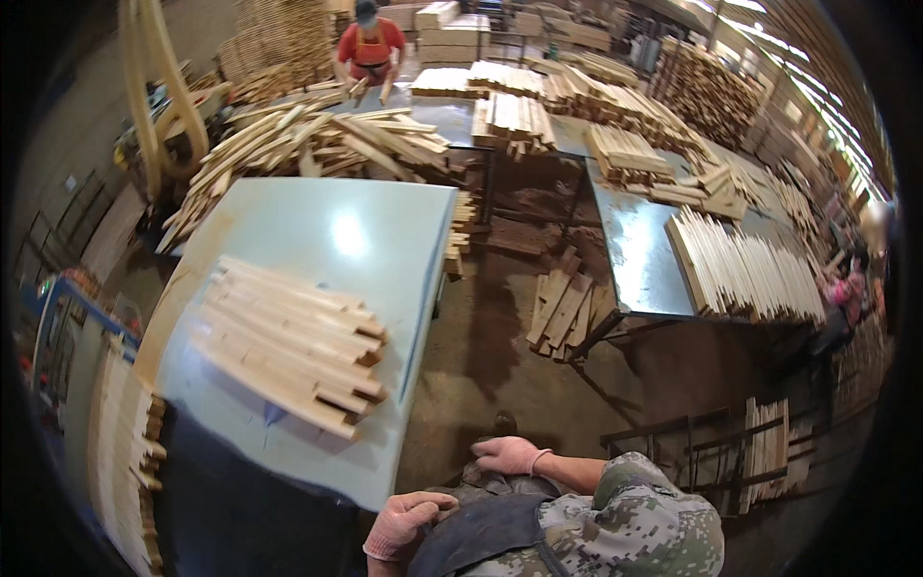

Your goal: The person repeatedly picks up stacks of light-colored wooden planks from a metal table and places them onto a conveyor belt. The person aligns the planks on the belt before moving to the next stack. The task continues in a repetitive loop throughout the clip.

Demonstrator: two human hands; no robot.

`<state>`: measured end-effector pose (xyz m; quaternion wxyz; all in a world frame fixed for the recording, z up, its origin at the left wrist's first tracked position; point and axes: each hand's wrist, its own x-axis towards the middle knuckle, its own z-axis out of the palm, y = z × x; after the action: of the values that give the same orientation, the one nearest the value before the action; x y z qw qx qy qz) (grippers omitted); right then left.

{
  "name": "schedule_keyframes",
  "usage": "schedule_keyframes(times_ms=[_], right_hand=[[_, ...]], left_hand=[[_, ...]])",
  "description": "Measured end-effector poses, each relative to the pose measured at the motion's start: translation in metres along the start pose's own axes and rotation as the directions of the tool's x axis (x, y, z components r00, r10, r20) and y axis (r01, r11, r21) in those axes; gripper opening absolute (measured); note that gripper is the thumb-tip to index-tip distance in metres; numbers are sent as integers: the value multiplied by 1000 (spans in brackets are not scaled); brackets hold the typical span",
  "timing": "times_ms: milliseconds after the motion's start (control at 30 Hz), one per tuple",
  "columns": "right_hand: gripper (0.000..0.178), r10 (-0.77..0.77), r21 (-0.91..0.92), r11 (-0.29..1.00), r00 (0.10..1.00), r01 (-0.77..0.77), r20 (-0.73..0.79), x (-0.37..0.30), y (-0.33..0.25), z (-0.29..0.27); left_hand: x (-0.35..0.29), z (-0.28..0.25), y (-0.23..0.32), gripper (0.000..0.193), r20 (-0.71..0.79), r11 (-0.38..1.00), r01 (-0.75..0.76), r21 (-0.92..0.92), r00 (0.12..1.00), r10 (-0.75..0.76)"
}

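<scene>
My left hand [409,524], in a pale pink glove, is at the lower edge against my dark apron [490,535]. Its fingers are curled in, and what they may hold is hidden. My right hand [510,456], gloved the same way, lies further forward over dark cloth at my front. Those fingers are bent and pressed together; whether they grip the cloth is unclear. Beyond my left hand, a loose row of light wooden strips [288,337] lies side by side on a pale blue-grey table [336,207], their ends uneven. Neither hand touches them.
A big jumbled heap of wood strips [317,144] sits behind the table. To the right, a metal-topped table [635,245] bears upright-packed strips [745,269]. Offcuts [567,306] lean below it. Stacked boards [125,462] stand at far left. A person in red [370,48] works at the back.
</scene>
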<state>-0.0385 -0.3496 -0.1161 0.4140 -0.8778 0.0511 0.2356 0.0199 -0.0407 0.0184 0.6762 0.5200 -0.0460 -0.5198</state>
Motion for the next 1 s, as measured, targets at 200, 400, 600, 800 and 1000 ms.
schedule_keyframes(times_ms=[200,400,600,800,1000], right_hand=[[37,660,-297,706,749,-643,-52,-61,360,15],[30,755,201,655,644,-728,-128,-72,434,-51],[27,768,953,146,637,-267,61,13,381,-133],[26,651,661,645,728,-383,-213,71,401,-148],[26,592,129,806,788,-578,-171,102,460,-190]], left_hand=[[154,60,62,34,-243,989,-77,128,964,107],[309,111,89,38,-145,993,-64,99,986,78],[426,139,119,42,10,947,41,319,999,-47],[537,132,168,43,43,958,96,269,993,-111],[679,95,207,42,35,975,142,172,988,-150]])
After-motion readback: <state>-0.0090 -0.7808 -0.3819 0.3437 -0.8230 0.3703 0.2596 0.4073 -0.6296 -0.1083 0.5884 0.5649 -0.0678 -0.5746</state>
